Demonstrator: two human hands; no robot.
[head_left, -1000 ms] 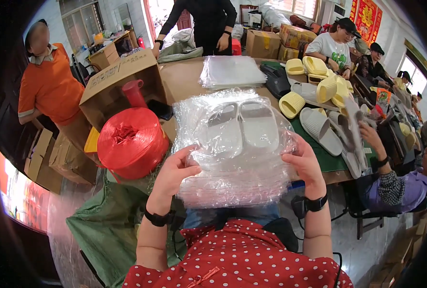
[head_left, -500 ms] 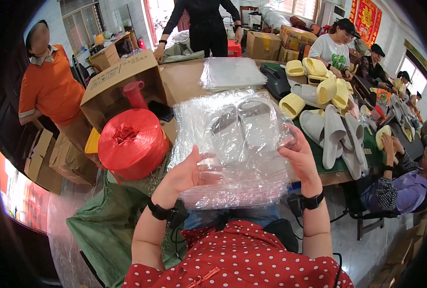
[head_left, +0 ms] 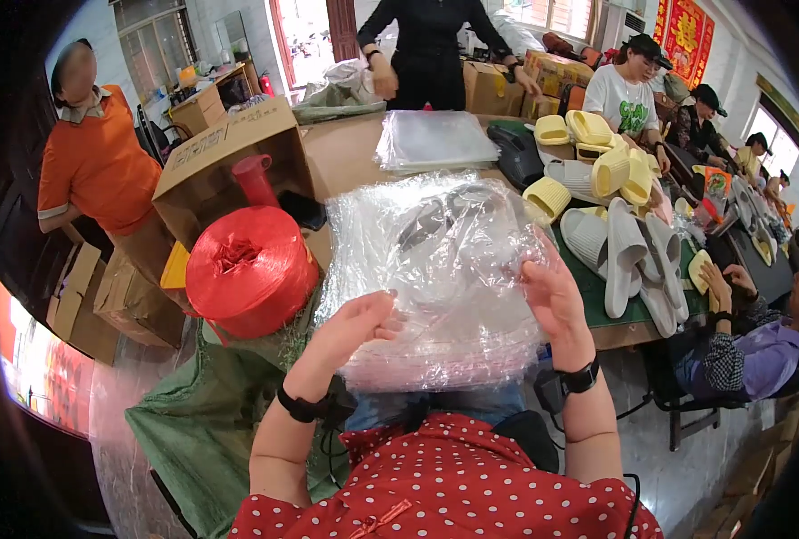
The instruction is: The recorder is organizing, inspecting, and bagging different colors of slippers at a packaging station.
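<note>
A pair of grey slide slippers (head_left: 449,220) lies under crinkled clear film, their outlines blurred by glare. Beneath and around them is a thick stack of clear plastic bags (head_left: 435,355) on the table's near edge. My right hand (head_left: 557,296) is at the right side, thumb and fingers closed on the edge of a clear plastic bag (head_left: 471,269); its fingertips show partly through the film. At the stack's left side my left hand (head_left: 355,328) hovers over the film, fingers loosely bent and apart, with nothing visible in them.
A red roll of plastic twine (head_left: 251,269) sits left, before an open cardboard box (head_left: 229,148) and a red cup-like object (head_left: 255,180). Flat clear sheets (head_left: 435,139) lie beyond. Yellow and grey slippers (head_left: 611,171) pile up on the right. Other people work around.
The film now covers more of the grey slippers. My left fingers have bent in from a wider spread, and my right hand has shifted slightly. A person in black across the table moved right.
</note>
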